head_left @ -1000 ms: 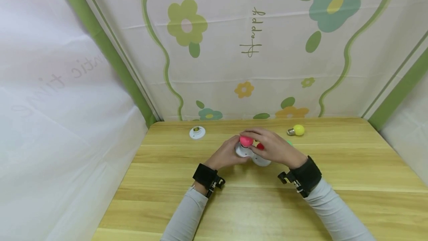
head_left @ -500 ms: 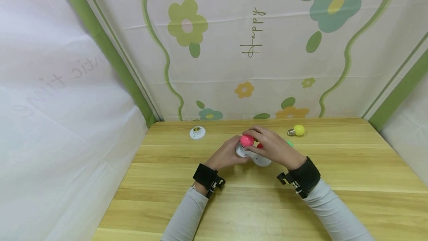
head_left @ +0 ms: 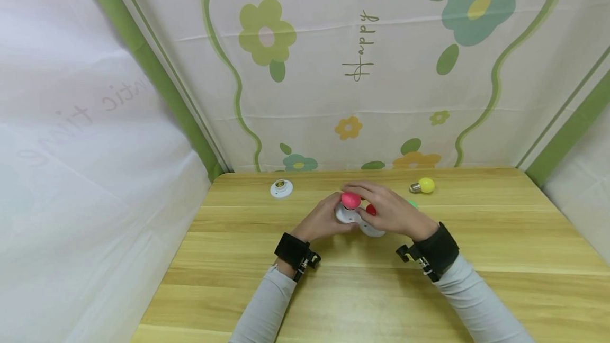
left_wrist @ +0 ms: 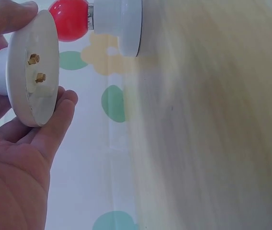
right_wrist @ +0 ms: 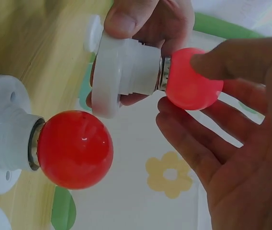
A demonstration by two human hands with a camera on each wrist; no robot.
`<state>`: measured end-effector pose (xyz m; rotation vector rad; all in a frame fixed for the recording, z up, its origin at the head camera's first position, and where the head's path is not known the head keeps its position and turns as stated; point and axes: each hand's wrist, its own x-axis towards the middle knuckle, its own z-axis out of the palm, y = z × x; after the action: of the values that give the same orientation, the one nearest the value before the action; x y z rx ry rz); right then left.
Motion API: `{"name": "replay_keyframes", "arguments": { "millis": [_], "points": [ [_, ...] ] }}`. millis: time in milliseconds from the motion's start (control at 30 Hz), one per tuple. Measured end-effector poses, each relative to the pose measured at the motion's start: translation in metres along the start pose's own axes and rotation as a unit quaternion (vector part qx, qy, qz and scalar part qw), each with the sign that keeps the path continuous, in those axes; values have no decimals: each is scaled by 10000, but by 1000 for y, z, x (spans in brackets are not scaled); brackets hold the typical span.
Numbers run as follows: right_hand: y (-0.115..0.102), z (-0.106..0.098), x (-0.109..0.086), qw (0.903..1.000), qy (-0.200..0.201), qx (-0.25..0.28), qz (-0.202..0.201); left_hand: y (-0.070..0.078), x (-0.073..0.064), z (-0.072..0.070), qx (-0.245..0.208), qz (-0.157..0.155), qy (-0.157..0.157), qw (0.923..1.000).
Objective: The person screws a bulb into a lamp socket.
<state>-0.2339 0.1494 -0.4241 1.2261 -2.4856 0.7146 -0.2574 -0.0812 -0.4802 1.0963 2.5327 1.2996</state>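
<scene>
My left hand (head_left: 324, 219) grips a white lamp holder (head_left: 347, 216) by its round base, raised off the table. Two brass screws show on the base's underside (left_wrist: 47, 96) in the left wrist view. A pink light bulb (right_wrist: 181, 79) sits in that holder's socket, its metal cap still partly visible at the rim. My right hand (head_left: 393, 210) holds the pink bulb, thumb on one side and fingertips on the other. Close by, a red bulb (right_wrist: 76, 148) is seated in a second white lamp holder (right_wrist: 6, 124), which stands on the table.
At the table's back left stands a lamp holder (head_left: 281, 189) with a bare socket. A yellow bulb (head_left: 426, 185) lies at the back right. Something green (head_left: 413, 204) peeks out behind my right hand. A patterned curtain (head_left: 310, 94) hangs along the table's back edge.
My right hand's fingers have shifted back and forth around the pink bulb, lifting slightly and then lowering over it again. My left hand and the lamp holder have stayed nearly in place.
</scene>
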Motion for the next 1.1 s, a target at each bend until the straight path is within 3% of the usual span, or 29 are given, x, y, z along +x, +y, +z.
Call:
{"name": "replay_keyframes", "arguments": {
  "millis": [733, 1100],
  "points": [
    [1, 1, 0, 9981, 411, -452, -38, 2, 1, 1, 87, -119, -94, 9998],
    [3, 1, 0, 9999, -51, 97, -68, 0, 2, 2, 0, 43, -62, 10000]
  ]
}}
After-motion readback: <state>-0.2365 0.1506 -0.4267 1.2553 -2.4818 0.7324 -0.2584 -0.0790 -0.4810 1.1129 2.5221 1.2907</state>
